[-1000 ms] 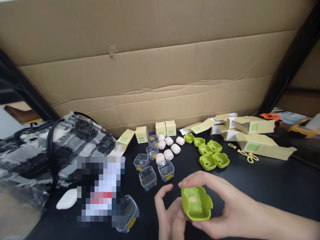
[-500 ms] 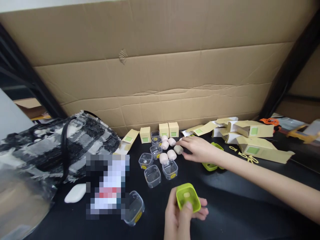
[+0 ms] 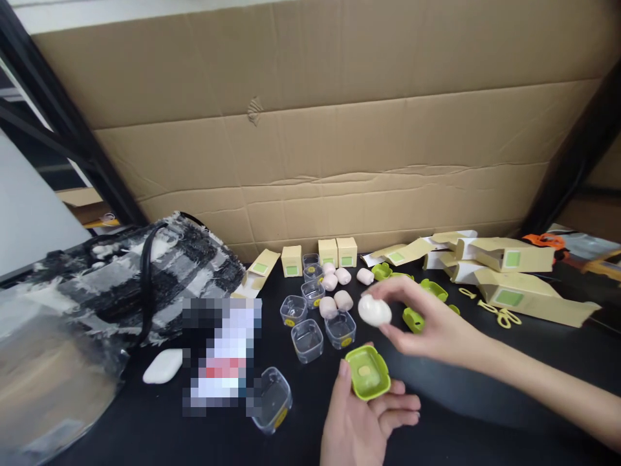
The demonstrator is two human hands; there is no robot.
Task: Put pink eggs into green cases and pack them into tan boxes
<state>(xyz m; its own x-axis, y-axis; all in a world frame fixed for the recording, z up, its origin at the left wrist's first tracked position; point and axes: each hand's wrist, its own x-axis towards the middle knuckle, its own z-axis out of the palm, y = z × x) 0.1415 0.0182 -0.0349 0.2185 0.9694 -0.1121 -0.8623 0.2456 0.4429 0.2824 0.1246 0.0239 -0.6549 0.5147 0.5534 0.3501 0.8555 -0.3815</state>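
Observation:
My left hand (image 3: 356, 424) holds a small green square cup with a wavy rim (image 3: 376, 388), its hollow side facing up. The thumb lies along one side and the fingers stretch out underneath. Just above and behind the cup, my right hand (image 3: 431, 323) pinches a smooth, rounded white block (image 3: 374, 311) between thumb and fingers, apart from the cup. Several similar pale rounded blocks (image 3: 343, 300) lie behind, beside clear plastic cups (image 3: 307, 341) with yellow stickers. More green cups (image 3: 433, 290) sit past my right hand, partly hidden by it.
Small cardboard boxes (image 3: 292, 261) stand along the cardboard wall (image 3: 339, 142). Opened cartons (image 3: 514, 294) and yellow loops (image 3: 504, 317) lie at right. A checked fabric bag (image 3: 194, 272), a plastic bag (image 3: 58, 382) and a white flat object (image 3: 163, 366) are at left.
My right hand has lifted the white block from the group and brought it nearer the green cup. My left thumb has moved from inside the cup to its side. The view has shifted slightly.

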